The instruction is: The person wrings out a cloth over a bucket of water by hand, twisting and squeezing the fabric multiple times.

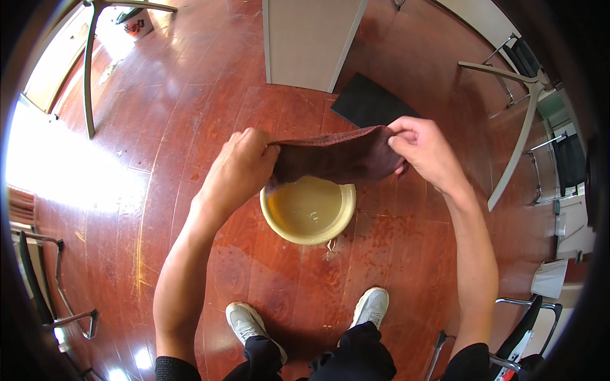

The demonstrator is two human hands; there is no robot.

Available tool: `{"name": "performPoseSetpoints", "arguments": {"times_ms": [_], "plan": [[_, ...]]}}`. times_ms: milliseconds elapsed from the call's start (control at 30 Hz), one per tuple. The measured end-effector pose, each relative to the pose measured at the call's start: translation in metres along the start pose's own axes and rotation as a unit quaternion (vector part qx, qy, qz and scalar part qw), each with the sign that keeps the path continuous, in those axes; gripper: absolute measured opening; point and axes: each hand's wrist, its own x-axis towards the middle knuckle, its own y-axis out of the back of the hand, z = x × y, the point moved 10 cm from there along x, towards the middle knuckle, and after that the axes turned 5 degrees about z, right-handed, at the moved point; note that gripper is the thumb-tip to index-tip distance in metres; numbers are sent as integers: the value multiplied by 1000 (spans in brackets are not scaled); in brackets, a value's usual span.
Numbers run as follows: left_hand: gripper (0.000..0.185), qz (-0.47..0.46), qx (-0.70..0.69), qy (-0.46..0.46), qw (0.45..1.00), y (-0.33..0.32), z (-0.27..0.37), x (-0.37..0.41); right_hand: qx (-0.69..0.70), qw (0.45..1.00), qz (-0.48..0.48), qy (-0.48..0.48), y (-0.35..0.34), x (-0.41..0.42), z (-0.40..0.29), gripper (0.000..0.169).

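A dark brown cloth [333, 157] is stretched between my two hands above the floor. My left hand [243, 159] grips its left end, and my right hand [419, 143] pinches its upper right corner between thumb and fingers. Below the cloth stands a yellow basin [310, 237] holding cloudy water [310, 209]. The cloth hides the far part of the basin's rim. Drops and wet patches mark the reddish wood floor [395, 238] around the basin.
My light shoes [245, 324] stand on the near side of the basin. Ahead are a pale panel [312, 43] and a black mat [371, 102]. Table legs [517, 143] and chairs [567, 159] line the right; a bucket [136, 24] sits far left.
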Motion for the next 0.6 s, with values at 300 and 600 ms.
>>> {"name": "performPoseSetpoints", "arguments": {"times_ms": [300, 600], "plan": [[39, -188, -379, 160, 892, -80, 8, -21, 81, 994, -64, 19, -100, -31, -11, 27], [24, -116, -382, 75, 914, -38, 17, -16, -45, 969, -163, 179, -124, -74, -55, 38]]}}
